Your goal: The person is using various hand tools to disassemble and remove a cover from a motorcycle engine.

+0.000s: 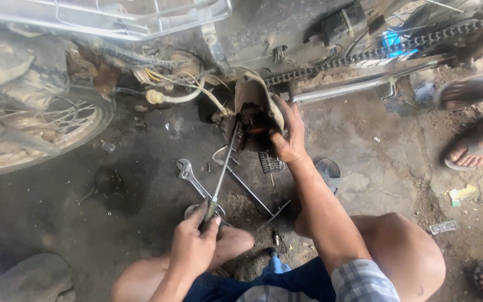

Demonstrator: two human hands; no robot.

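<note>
I squat in front of a motorcycle on its side. My left hand [195, 243] grips the handle of a long screwdriver [221, 173], whose shaft runs up into a dark, greasy opening in the engine area. My right hand [289, 137] holds a curved beige cover [255, 92] at that opening, fingers wrapped on its right edge. The drive chain [364, 56] stretches from the cover to the upper right. The screwdriver's tip is hidden inside the opening.
An adjustable wrench [188, 173] and other metal tools lie on the oily concrete between my knees and the engine. A spoked wheel [57, 126] is at left. Another person's sandalled feet [473, 148] stand at right. A stone [26, 277] sits bottom left.
</note>
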